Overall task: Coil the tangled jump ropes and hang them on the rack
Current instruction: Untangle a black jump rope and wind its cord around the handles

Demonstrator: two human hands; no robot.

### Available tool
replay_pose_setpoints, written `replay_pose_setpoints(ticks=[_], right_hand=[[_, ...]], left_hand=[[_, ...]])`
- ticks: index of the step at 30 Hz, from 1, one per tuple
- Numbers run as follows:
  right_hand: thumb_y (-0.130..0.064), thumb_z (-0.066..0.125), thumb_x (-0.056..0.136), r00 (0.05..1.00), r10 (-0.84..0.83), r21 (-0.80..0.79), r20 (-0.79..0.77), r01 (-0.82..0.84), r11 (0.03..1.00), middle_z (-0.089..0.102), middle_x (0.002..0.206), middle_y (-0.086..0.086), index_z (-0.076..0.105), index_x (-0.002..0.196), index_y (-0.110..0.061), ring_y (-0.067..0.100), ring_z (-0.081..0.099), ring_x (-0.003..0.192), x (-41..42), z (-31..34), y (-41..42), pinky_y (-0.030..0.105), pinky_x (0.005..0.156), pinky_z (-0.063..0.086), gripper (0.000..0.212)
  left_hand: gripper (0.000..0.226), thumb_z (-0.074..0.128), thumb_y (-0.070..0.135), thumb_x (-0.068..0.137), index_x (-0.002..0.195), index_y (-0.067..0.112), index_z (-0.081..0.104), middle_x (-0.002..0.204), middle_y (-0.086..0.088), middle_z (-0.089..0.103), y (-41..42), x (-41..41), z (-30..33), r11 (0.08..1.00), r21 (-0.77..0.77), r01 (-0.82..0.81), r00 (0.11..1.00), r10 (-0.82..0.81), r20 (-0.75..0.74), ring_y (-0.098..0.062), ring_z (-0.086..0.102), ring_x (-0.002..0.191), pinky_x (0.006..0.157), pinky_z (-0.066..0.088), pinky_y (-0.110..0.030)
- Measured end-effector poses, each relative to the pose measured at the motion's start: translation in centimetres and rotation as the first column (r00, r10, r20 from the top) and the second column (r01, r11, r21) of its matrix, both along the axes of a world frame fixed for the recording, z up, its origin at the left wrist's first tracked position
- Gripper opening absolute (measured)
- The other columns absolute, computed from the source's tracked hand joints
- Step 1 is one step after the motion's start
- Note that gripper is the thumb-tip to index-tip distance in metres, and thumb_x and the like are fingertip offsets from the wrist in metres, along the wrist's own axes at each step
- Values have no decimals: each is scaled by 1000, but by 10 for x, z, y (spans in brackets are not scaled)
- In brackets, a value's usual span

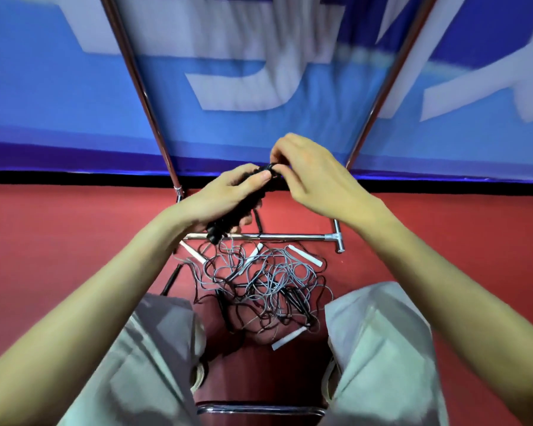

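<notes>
Left hand [225, 198]: fingers curled around a black coiled jump rope bundle [240, 207], held above the floor in front of the person. The bundle runs diagonally, its lower end just over the rack's bottom crossbar [290, 237].

Right hand [308, 176]: fingertips pinching the upper end of the same bundle, thumb and forefinger closed on it; whether they hold a loose strand or the coil itself cannot be told.

Tangled jump ropes [265, 287]: a loose pile of grey and black cords lying on the red floor [59, 256], between the person's knees and the crossbar. Several white handles [305, 256] lie at the edges of the pile; a further white handle [288, 338] lies at its near side. Black handles [170, 279] lie on the left side of the pile.

Rack: two chrome uprights [142, 96] rise from the floor and splay outward toward the top of the view. Behind them stands a blue banner [43, 87] with white markings, blurred.

The person wears light grey trousers [382, 348].
</notes>
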State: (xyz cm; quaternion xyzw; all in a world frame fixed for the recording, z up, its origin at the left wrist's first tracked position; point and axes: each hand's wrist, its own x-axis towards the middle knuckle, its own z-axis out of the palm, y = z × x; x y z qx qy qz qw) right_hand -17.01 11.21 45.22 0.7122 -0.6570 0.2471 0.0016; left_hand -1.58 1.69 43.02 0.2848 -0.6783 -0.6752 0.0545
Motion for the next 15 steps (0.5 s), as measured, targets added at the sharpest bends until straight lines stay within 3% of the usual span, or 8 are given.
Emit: replay_pose_setpoints(ticks=[3,7,11,15], right_hand=[[-9,46,91,1000,-22,-61,-14,21,998,57,87,12,50,95,-3,34,51,79,13,30,12,42,72,42,8],[-5,43,94,952,-158,-122,262,195,973,59,81,10,47,98,-7,36,55,75,27,64,24,47,72,45,6],[-2,46,93,775,-243,-106,584,369,923,58,66,0,45,85,-16,23,61,63,34,84,29,45,70,53,16],[3,46,94,589,-237,-54,773,434,899,58,62,3,45,79,-16,1,54,44,36,103,30,26,57,51,24]], left_hand=[[44,48,53,89,106,13,47,74,-9,51,12,10,30,997,58,49,998,-48,-27,-18,45,46,40,40,-22],[26,43,44,98,97,19,49,73,-9,49,32,20,64,997,39,63,988,-57,-141,-19,43,48,44,41,-26],[26,41,38,102,100,16,53,72,-11,49,45,23,90,998,-41,40,975,-48,-218,-20,42,46,47,46,-30],[26,42,36,103,102,13,55,67,-11,52,53,22,111,998,-60,-12,964,-5,-266,-21,44,42,47,46,-30]])
